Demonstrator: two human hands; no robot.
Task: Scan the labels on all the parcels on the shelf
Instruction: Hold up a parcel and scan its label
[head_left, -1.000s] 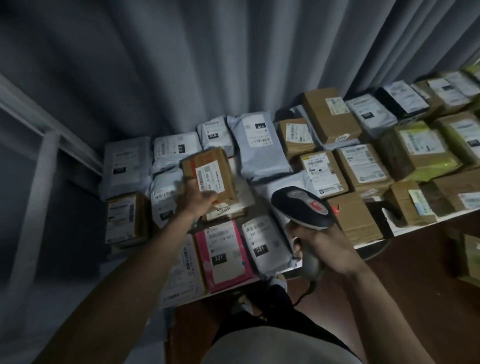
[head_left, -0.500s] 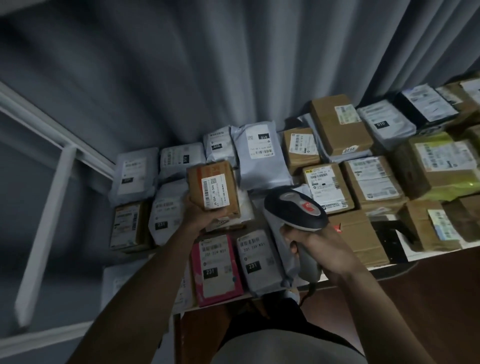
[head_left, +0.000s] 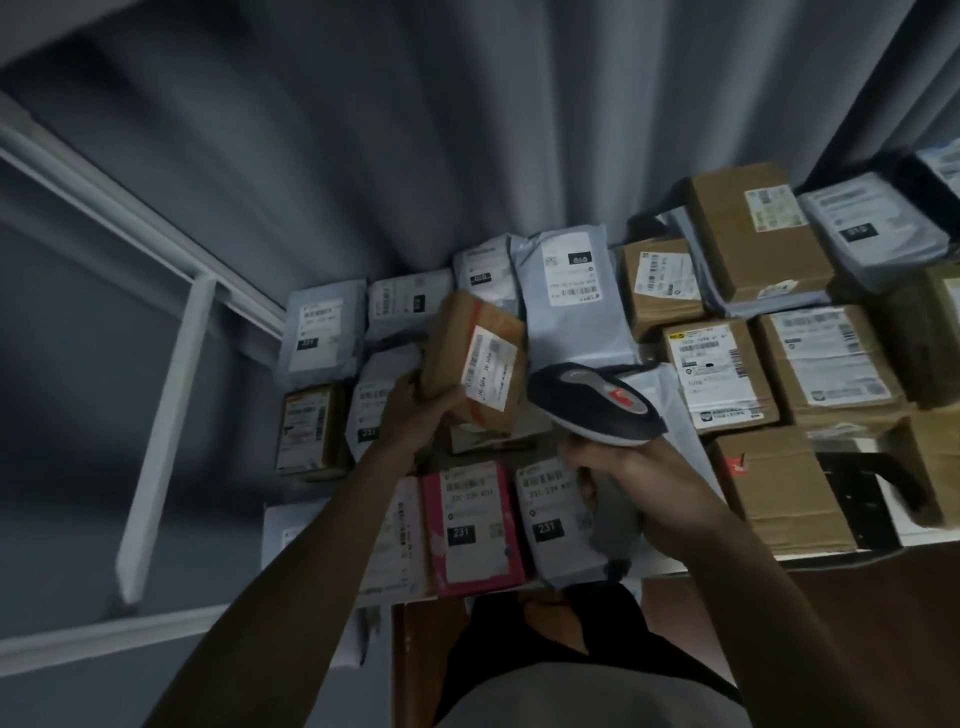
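My left hand (head_left: 415, 415) grips a small brown cardboard parcel (head_left: 457, 353) by its lower left corner and holds it tilted above the shelf, its white label (head_left: 491, 366) turned toward the right. My right hand (head_left: 649, 488) is closed around the grey handle of a dark barcode scanner (head_left: 597, 405) with a red button. The scanner's head sits just right of the held parcel's label, nearly touching it. Below them lie a pink parcel (head_left: 472, 525) and a grey mailer (head_left: 550, 514), both marked 231.
The white shelf (head_left: 883, 535) is covered with several grey mailers (head_left: 571, 296) and brown boxes (head_left: 753, 239), labels up. A grey curtain (head_left: 467, 130) hangs behind. A white shelf frame post (head_left: 166, 415) stands at left. The brown floor (head_left: 857, 623) lies below right.
My left hand has lifted the brown parcel higher and tilted its label toward the scanner. My right hand has brought the scanner up and left, close to the label.
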